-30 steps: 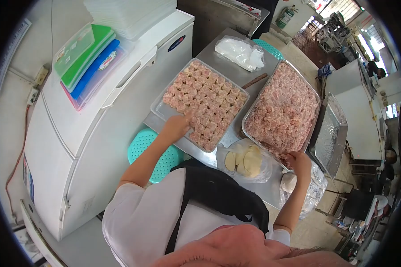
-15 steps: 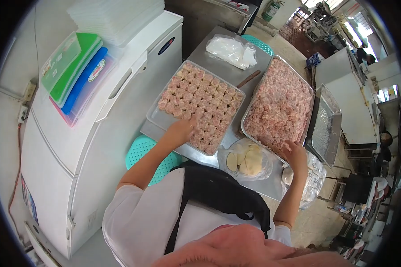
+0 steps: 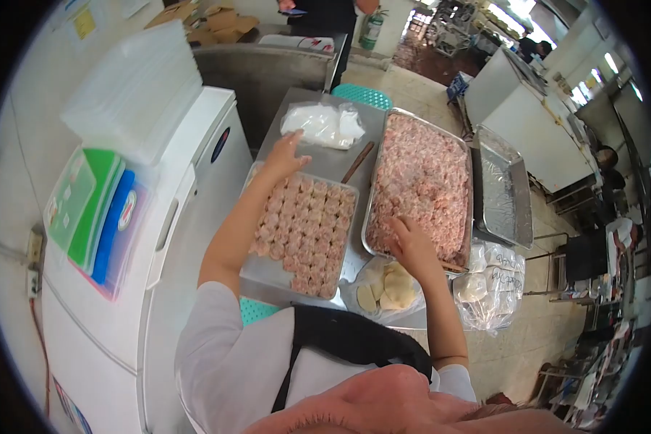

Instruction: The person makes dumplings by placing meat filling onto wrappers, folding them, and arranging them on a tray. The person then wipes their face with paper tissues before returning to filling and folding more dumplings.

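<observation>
My left hand (image 3: 288, 155) is stretched over the far left corner of a tray of siomai dumplings (image 3: 304, 231), fingers apart. Its fingertips reach the near left edge of a clear plastic bag with something white inside (image 3: 322, 125); I cannot tell whether they touch. Rows of open-topped dumplings cover most of that tray. My right hand (image 3: 412, 244) is over the near edge of a deep metal tray of ground meat (image 3: 423, 173), its fingers apart and close to the meat. Below it, pale round dough wrappers (image 3: 394, 288) lie in an open plastic bag.
A brown stick (image 3: 358, 161) lies between the trays. Right of the meat stand an emptier metal pan (image 3: 503, 188) and plastic-wrapped packs (image 3: 492, 278). A white freezer (image 3: 181, 239) with coloured lids (image 3: 101, 217) flanks the left. A person in dark clothing (image 3: 318, 18) stands behind.
My left hand has moved from the dumplings' near side to the far corner by the white bag. My right hand has shifted left along the meat tray's near edge. The camera view has turned.
</observation>
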The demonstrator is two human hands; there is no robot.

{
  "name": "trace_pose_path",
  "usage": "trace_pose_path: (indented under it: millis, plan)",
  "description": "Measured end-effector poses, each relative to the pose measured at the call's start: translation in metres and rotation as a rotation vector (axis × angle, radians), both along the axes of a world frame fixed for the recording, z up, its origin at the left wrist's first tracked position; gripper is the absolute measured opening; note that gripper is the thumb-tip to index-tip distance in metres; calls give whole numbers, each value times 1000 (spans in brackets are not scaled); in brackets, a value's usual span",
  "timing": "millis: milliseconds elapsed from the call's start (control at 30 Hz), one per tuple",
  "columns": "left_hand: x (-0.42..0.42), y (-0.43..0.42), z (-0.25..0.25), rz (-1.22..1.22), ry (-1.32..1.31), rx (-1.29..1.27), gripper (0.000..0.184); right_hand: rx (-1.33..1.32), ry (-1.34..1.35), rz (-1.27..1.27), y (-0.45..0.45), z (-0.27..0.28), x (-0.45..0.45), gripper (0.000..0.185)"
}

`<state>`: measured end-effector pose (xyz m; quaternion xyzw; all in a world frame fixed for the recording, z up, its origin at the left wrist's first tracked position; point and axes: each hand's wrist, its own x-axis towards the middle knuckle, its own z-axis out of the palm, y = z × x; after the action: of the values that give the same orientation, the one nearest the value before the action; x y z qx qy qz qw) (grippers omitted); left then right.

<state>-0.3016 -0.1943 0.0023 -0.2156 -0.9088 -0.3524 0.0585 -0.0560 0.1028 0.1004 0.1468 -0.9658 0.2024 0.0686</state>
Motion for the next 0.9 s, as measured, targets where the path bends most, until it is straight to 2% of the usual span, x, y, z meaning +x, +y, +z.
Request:
trace_pose_path:
  millis: [33, 100, 133, 167, 233, 267, 333, 367, 433, 500, 567, 633, 667, 700, 733, 767, 833, 867, 900]
  plan:
    - [-23, 4, -6, -15, 16, 6, 76, 6, 16, -15, 0, 7, 0, 34]
    - [-62, 9, -13, 153, 34, -175, 92, 3, -50, -44, 2, 16, -1, 34]
    - [-78, 11, -15, 145, -11, -207, 101, 13, -40, -56, 6, 14, -2, 34]
    - [-89, 16, -20, 136, -3, -197, 101, 13, -21, -56, 13, 8, -4, 33]
    - [-81, 22, -6, 148, -5, -455, 82, 18, 2, -59, 17, 9, -14, 31]
    - [-83, 23, -11, 146, -1, -450, 82, 8, -81, -60, 15, 13, -20, 33]
    - [-97, 20, -38, 107, -58, -471, 47, -1, -163, -61, 12, 16, -37, 36]
    - [-107, 17, -49, 107, -56, -471, 47, 9, -128, -26, 11, 16, -51, 36]
    - [-119, 11, -59, -136, -27, -359, 17, 17, -92, 12, 11, 9, -81, 36]
    - [-101, 2, -48, -229, -9, -326, 18, -43, 65, 69, 12, -11, -118, 36]
    - [-81, -8, -36, -320, 7, -293, 22, -64, 71, 42, 1, -26, -156, 40]
    - [-70, -16, -31, -338, -42, -113, 29, -82, 76, 13, -14, -41, -189, 45]
    - [-73, -18, -25, -337, -44, -113, 29, 48, 127, -61, -22, -49, -204, 49]
    - [-79, -21, -19, -237, -151, -20, 28, 177, 179, -135, -29, -56, -216, 54]
    - [-85, -24, -21, -136, -257, 74, 29, 176, 177, -134, -36, -61, -223, 54]
    - [-89, -25, -28, -135, -259, 72, 29, 275, 218, -185, -42, -66, -229, 52]
    - [-99, -23, -54, 176, 125, 5, 49, 376, 256, -240, -39, -80, -244, 50]
    - [-101, -21, -59, 173, 123, 7, 49, 384, 195, -197, -33, -87, -255, 42]
    - [-97, -17, -54, 261, -47, -114, 61, 392, 134, -154, -25, -92, -265, 35]
